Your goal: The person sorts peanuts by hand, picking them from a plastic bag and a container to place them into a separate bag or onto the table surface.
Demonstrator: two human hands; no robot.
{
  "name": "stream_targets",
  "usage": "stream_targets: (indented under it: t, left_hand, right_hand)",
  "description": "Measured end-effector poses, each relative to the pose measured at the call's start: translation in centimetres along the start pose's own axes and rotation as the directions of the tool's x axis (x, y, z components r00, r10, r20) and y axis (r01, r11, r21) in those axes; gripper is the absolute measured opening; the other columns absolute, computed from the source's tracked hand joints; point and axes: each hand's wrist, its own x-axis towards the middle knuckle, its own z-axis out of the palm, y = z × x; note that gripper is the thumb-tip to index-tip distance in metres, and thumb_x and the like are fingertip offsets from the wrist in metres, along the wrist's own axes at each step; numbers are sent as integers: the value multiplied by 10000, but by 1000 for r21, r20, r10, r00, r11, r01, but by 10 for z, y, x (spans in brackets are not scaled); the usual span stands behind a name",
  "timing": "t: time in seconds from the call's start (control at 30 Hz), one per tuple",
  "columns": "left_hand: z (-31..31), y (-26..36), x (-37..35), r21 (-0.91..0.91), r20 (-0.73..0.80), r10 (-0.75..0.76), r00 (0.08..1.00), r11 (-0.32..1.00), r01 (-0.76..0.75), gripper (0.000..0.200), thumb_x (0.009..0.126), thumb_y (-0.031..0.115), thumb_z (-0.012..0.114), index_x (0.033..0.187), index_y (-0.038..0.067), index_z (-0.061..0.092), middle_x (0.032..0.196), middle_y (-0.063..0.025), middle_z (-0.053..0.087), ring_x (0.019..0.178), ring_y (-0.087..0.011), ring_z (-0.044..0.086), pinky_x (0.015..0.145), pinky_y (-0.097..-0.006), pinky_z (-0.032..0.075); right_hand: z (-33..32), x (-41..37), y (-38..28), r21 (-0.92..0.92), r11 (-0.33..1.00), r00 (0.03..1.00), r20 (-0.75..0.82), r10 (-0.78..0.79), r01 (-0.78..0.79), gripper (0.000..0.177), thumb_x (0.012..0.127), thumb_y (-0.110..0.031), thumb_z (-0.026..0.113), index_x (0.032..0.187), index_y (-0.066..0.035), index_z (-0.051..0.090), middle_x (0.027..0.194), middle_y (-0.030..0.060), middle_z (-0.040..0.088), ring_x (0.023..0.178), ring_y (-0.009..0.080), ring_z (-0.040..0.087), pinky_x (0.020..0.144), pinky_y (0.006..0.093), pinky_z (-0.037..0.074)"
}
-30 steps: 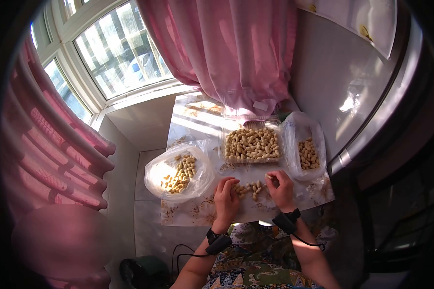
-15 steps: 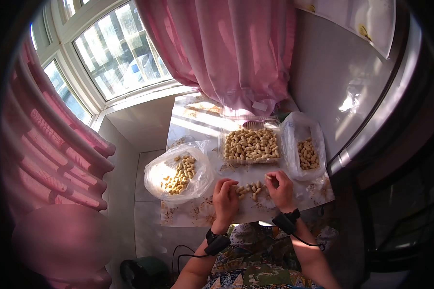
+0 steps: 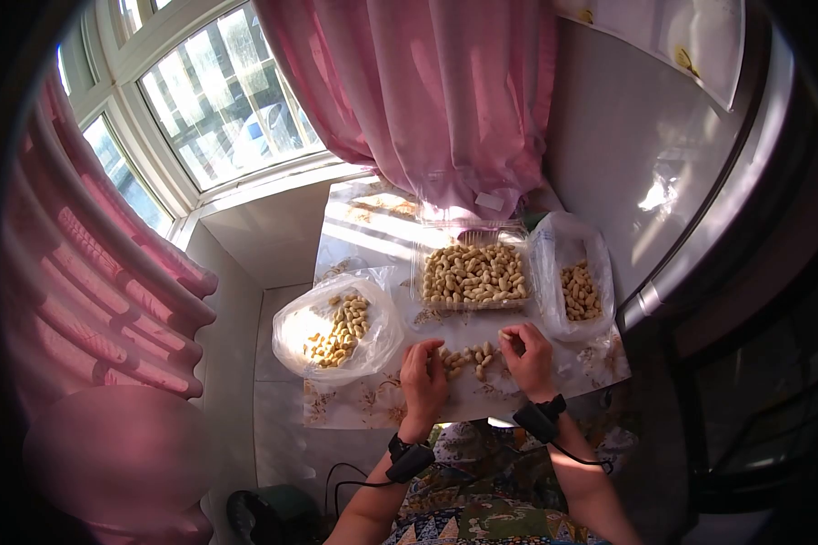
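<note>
Between my two hands lies a small pile of unshelled peanuts (image 3: pixel 480 357) on the table. My left hand (image 3: pixel 423 377) rests at the pile's left side, its fingers curled in; what they hold, if anything, is hidden. On the right, my right hand (image 3: pixel 531 359) has thumb and forefinger pinched together just beside the pile. A small pale spot shows at those fingertips, too small to name. Beyond the pile stands a clear plastic box (image 3: pixel 420 295) full of peanuts (image 3: pixel 475 274).
A clear plastic bag (image 3: pixel 384 341) with peanuts (image 3: pixel 341 331) sits on the left. Another bagged container (image 3: pixel 545 272) holding peanuts (image 3: pixel 580 292) stands on the right. A pink curtain (image 3: pixel 427 100) hangs down behind the table (image 3: pixel 364 409).
My left hand's fingers have shifted slightly, uncovering a little more of the peanuts beside them. My right hand has barely moved.
</note>
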Motion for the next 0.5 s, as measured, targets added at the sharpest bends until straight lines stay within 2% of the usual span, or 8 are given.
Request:
stream_targets:
  t: [0.33,0.5]
  left_hand:
    - [-2,4,2,20,5,47,999,999,-47,188,913,-79,613,1059,21,678,1034,-128,666,968,-320,640,777,-388,527]
    - [-3,10,3,-37,-3,31,1000,999,-31,117,933,-47,670,1026,23,682,1027,-108,674,920,-270,672,719,-346,540]
  right_hand:
    - [0,0,-1,-4,1000,1000,16,12,-12,120,918,-63,748,1005,-25,675,938,95,664,771,247,690,687,356,560]
    - [-1,0,-1,-11,1000,1000,27,5,-5,115,919,-70,750,1000,-27,680,946,100,667,786,267,689,690,366,562]
